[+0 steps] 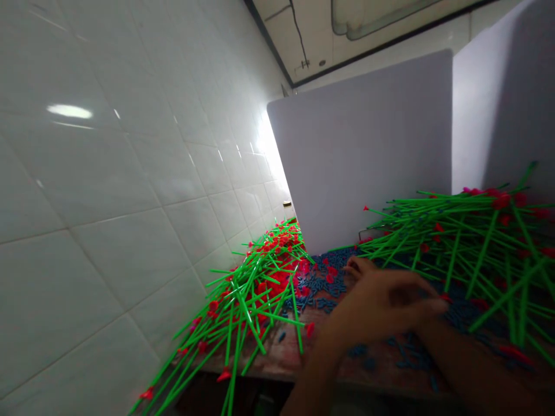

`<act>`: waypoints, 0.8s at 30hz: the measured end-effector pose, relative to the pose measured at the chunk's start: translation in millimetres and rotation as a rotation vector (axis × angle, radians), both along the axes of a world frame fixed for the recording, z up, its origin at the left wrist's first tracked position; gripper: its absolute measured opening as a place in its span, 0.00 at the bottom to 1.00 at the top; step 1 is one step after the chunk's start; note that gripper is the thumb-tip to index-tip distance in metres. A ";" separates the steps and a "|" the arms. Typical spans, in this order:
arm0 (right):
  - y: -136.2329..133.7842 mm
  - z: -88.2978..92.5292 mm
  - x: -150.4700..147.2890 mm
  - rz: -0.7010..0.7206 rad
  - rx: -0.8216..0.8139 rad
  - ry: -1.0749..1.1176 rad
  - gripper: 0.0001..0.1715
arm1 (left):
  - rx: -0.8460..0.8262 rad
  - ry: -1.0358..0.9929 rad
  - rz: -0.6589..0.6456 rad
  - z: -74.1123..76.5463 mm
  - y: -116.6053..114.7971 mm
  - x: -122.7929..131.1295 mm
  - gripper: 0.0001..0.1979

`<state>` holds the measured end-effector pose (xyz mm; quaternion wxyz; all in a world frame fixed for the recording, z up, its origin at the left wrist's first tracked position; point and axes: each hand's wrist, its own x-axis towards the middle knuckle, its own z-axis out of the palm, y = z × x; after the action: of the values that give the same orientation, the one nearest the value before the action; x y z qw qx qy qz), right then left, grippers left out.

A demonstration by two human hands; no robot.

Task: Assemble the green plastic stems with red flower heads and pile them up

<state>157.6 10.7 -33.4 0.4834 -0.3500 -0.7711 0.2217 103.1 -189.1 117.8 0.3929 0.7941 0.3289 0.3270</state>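
My left hand [381,306] is over the table's right half, crossing above my right forearm. Its fingers curve toward the thumb; whether anything is between them is hard to see. Beyond it, my right hand [361,267] is low over small dark blue pieces [318,286], partly hidden by my left hand. Its fingers are bent, and what they hold, if anything, is too small to name. Green sticks with red tips [459,242] lie in a pile to the right of both hands.
Another pile of green sticks and red pieces [260,283] lies at the left, by the white tiled wall [108,231]. Pale panels [368,156] stand behind the wooden table [277,358]. Some sticks overhang its front edge.
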 end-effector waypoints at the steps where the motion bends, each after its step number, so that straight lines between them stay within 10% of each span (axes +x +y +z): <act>1: -1.4 1.9 1.5 0.020 0.005 -0.021 0.09 | 0.073 0.212 0.087 -3.7 -15.0 -19.7 0.09; 6: -4.9 6.7 9.0 0.005 0.062 -0.129 0.10 | 0.278 0.830 0.714 -31.3 -36.6 -137.0 0.18; 10: -4.6 5.5 10.0 0.028 0.054 -0.139 0.10 | 0.283 0.877 0.781 -59.7 -27.6 -182.6 0.12; 17: -9.9 19.0 9.2 0.087 -0.001 0.035 0.13 | 0.440 0.479 0.600 -47.4 2.2 -158.2 0.17; 24: 1.9 24.5 9.9 0.197 -0.163 0.354 0.20 | 0.663 0.389 0.675 -12.0 95.6 -97.7 0.19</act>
<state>167.5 12.7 -8.9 0.5575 -0.2663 -0.6843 0.3874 5.4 -93.5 105.8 -0.0760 0.7716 0.5128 0.3686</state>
